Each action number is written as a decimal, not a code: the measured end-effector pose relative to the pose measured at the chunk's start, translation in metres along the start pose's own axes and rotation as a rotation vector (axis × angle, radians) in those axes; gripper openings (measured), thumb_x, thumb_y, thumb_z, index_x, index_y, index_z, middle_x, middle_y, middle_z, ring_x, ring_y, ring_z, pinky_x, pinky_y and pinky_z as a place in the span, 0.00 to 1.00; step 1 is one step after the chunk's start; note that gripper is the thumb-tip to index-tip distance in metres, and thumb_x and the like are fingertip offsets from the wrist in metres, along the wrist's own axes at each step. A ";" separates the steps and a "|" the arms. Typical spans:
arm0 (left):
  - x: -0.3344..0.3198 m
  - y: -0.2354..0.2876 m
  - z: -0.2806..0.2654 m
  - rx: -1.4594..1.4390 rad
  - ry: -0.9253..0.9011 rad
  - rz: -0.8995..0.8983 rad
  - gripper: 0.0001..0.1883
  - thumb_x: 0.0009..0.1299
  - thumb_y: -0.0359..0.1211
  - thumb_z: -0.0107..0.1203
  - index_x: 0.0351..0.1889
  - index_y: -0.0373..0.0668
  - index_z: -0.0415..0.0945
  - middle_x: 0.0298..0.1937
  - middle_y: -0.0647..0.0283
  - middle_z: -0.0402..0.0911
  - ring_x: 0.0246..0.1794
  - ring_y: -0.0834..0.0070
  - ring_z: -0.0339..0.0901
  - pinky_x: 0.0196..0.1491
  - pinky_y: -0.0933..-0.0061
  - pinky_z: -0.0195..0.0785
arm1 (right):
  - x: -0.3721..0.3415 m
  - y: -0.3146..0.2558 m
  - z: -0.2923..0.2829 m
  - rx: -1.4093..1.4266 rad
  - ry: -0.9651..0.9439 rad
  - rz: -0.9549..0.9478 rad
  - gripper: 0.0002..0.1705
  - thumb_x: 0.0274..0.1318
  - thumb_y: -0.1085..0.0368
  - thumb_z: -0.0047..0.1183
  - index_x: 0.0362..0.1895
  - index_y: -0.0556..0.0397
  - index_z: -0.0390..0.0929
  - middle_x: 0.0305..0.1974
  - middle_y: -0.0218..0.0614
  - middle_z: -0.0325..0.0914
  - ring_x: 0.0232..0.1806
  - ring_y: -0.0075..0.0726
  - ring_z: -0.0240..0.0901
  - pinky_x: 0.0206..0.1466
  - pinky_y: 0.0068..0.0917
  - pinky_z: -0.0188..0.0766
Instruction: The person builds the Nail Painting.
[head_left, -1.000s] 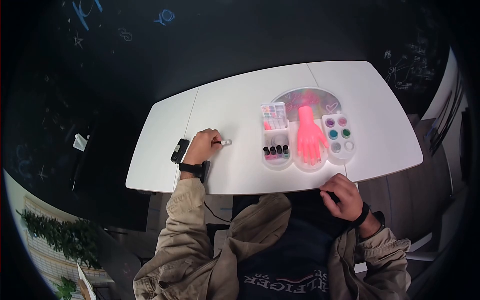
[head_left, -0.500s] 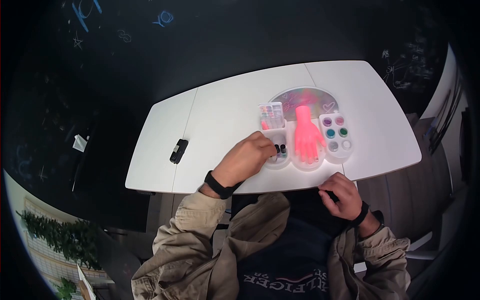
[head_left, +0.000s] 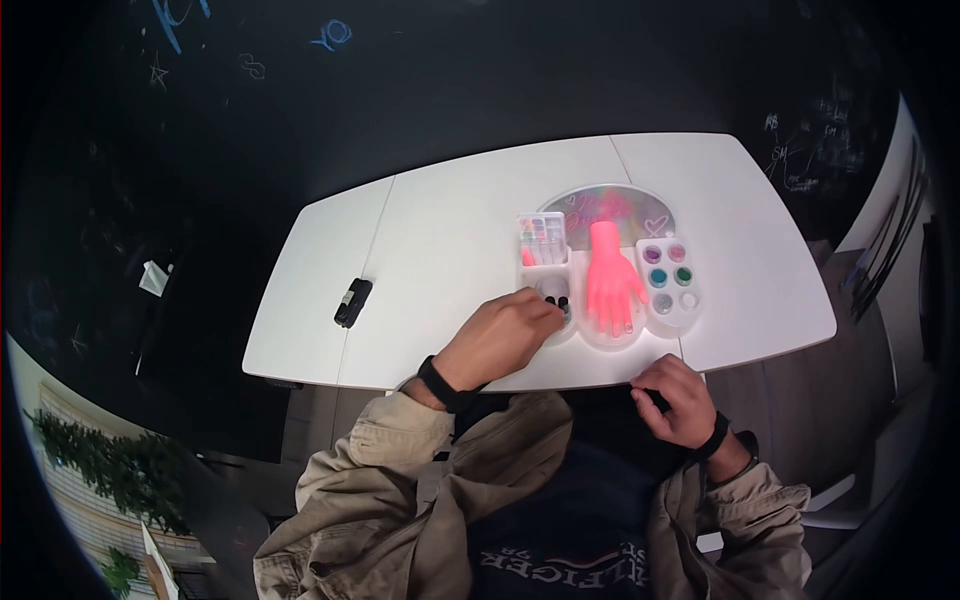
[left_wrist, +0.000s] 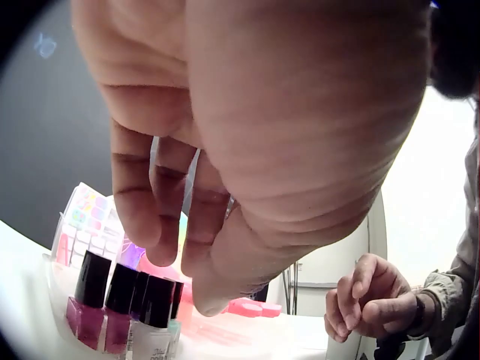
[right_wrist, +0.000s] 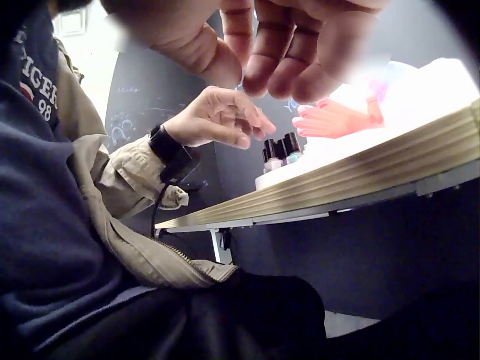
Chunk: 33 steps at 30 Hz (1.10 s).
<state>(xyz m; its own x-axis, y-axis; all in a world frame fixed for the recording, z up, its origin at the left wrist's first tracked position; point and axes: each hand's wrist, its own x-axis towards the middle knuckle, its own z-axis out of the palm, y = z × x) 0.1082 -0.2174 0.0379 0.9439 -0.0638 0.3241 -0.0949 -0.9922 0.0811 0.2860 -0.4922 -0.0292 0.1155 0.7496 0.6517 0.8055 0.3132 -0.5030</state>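
My left hand (head_left: 505, 335) is over the front left part of a white nail-art stand (head_left: 612, 345), its fingers reaching down beside several nail polish bottles (left_wrist: 86, 322) with black caps. In the left wrist view a clear polish bottle (left_wrist: 152, 341) stands with the pink ones, just left of the thumb tip, and nothing shows between the fingers. A pink model hand (head_left: 612, 280) lies palm down on the middle of the stand. Near the table's front edge my right hand (head_left: 678, 398) stays idle, its fingers loosely bent and holding nothing.
Small glitter jars (head_left: 657, 277) sit in the stand's right part. A clear case (head_left: 542, 240) is propped at its back left, before a rounded decorated panel (head_left: 650, 210). A black box-like object (head_left: 353, 302) lies on the white table (head_left: 450, 230) farther left.
My left hand held a small black-capped bottle at the table's left, then moved right to the stand; its fingers no longer hold the bottle. The right hand stays put.
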 end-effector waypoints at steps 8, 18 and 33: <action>-0.040 0.033 -0.017 -0.063 0.032 0.157 0.08 0.69 0.31 0.63 0.45 0.43 0.85 0.46 0.68 0.86 0.49 0.65 0.84 0.51 0.61 0.82 | 0.000 -0.001 0.000 -0.015 -0.028 -0.002 0.12 0.56 0.77 0.69 0.44 0.57 0.85 0.38 0.42 0.83 0.40 0.52 0.82 0.43 0.42 0.80; -0.091 0.065 0.094 -0.658 -0.253 0.154 0.05 0.77 0.35 0.64 0.44 0.44 0.83 0.44 0.60 0.83 0.46 0.58 0.84 0.52 0.56 0.78 | -0.003 -0.003 0.009 -0.019 -0.065 0.007 0.09 0.57 0.76 0.70 0.42 0.55 0.86 0.35 0.40 0.84 0.36 0.49 0.82 0.40 0.41 0.79; -0.084 0.046 0.110 -0.876 -0.362 0.044 0.07 0.80 0.34 0.66 0.45 0.40 0.85 0.40 0.61 0.84 0.40 0.67 0.86 0.45 0.63 0.79 | -0.005 -0.002 0.010 -0.015 -0.106 0.042 0.09 0.58 0.74 0.71 0.43 0.54 0.87 0.34 0.39 0.84 0.36 0.49 0.83 0.40 0.40 0.81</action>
<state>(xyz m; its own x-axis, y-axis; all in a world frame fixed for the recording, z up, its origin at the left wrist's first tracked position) 0.0593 -0.2699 -0.0888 0.9607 -0.2744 0.0432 -0.1970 -0.5637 0.8022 0.2780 -0.4906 -0.0375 0.0880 0.8198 0.5658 0.8101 0.2716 -0.5196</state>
